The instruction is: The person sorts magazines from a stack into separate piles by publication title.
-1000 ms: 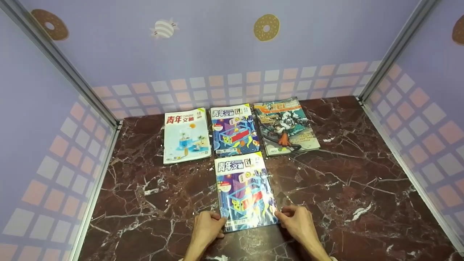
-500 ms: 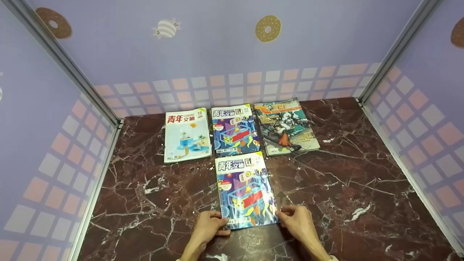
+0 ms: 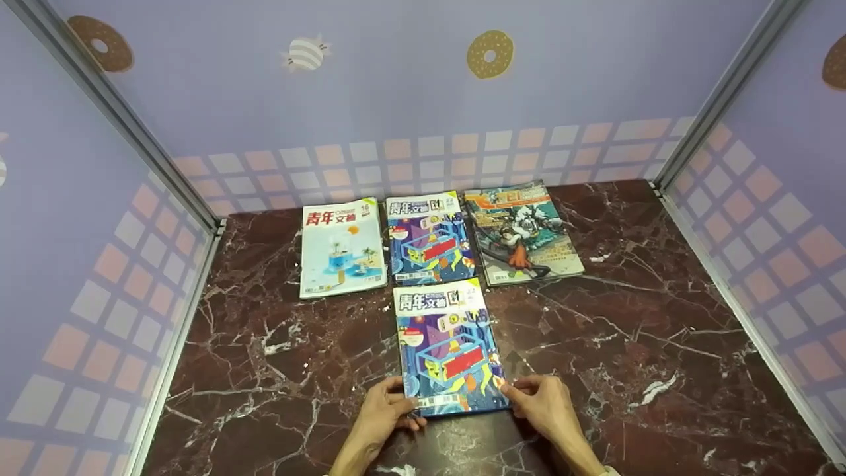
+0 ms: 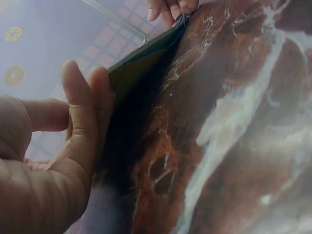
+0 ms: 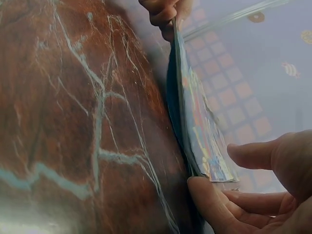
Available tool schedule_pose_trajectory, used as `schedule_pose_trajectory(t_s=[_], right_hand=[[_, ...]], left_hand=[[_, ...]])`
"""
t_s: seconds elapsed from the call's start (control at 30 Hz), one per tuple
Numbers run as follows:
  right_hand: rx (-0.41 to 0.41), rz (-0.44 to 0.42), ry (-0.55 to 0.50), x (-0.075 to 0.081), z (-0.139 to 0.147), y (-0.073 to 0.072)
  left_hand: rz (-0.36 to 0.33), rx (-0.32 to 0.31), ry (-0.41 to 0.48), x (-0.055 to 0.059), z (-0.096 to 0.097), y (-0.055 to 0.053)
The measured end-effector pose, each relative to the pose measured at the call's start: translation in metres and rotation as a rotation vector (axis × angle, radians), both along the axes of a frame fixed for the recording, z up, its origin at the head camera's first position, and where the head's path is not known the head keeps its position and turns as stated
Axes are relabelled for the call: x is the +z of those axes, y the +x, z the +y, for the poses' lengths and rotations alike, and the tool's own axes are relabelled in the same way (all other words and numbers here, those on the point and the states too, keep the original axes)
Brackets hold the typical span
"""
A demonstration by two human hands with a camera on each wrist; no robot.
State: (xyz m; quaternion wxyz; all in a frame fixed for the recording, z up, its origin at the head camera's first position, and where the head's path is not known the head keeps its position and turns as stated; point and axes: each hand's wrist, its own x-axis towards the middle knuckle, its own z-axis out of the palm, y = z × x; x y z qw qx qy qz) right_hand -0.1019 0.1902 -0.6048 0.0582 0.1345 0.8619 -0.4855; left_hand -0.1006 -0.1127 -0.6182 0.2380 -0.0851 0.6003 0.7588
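A magazine [image 3: 449, 350] with a colourful purple-and-blue cover lies face up in front of me, its near edge raised off the table. At its lower left corner my left hand [image 3: 382, 415] pinches it, thumb on the cover and fingers beneath. My right hand [image 3: 545, 404] pinches the lower right side the same way. The right wrist view shows the blue underside [image 5: 173, 102] bowing down below the cover. Just beyond its top edge lies a magazine with the same cover [image 3: 429, 241]; whether the two touch, I cannot tell.
A white magazine with a beach picture [image 3: 340, 248] lies at the back left. At the back right is a teal magazine with a comic figure [image 3: 529, 231]. Purple panels [image 3: 396, 86] wall the dark red marble-patterned table [image 3: 634, 330] at the back and both sides.
The held magazine's near edge has risen slightly and the glare on its cover has faded. My left fingers have shifted a little further under it. The back magazines lie as before.
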Motion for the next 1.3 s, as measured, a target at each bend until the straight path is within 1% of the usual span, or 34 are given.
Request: schedule_pose_trajectory(t_s=[0.07, 0.13, 0.27, 0.4, 0.53, 0.67, 0.8, 0.93, 1.07, 1.2, 1.3], right_hand=[[0.006, -0.003, 0.008, 0.000, 0.001, 0.000], [0.015, -0.011, -0.012, -0.001, 0.002, -0.001], [0.032, -0.059, -0.126, -0.004, 0.003, 0.001], [0.046, -0.121, -0.252, -0.007, 0.003, 0.003], [0.075, -0.145, -0.316, -0.009, 0.004, 0.004], [0.129, -0.160, -0.400, -0.011, 0.006, 0.002], [0.165, -0.191, -0.472, -0.012, 0.007, 0.002], [0.180, -0.202, -0.496, -0.007, 0.007, 0.001], [0.180, -0.196, -0.494, 0.000, 0.006, -0.002], [0.182, -0.159, -0.436, 0.004, 0.007, -0.007], [0.201, -0.107, -0.377, 0.008, 0.007, -0.012]], left_hand=[[0.008, 0.005, 0.012, -0.001, 0.000, 0.000], [0.015, 0.008, 0.023, -0.001, 0.000, 0.002], [0.026, -0.001, 0.043, -0.001, 0.000, 0.005], [0.026, -0.030, 0.068, -0.003, 0.000, 0.009], [0.016, -0.053, 0.094, -0.004, -0.004, 0.011], [0.031, -0.069, 0.112, -0.003, -0.007, 0.011], [0.039, -0.082, 0.124, -0.001, -0.008, 0.011], [0.046, -0.088, 0.133, 0.000, -0.010, 0.011], [0.074, -0.091, 0.147, -0.001, -0.012, 0.009], [0.110, -0.097, 0.163, 0.000, -0.014, 0.004], [0.151, -0.104, 0.166, 0.000, -0.015, -0.001]])
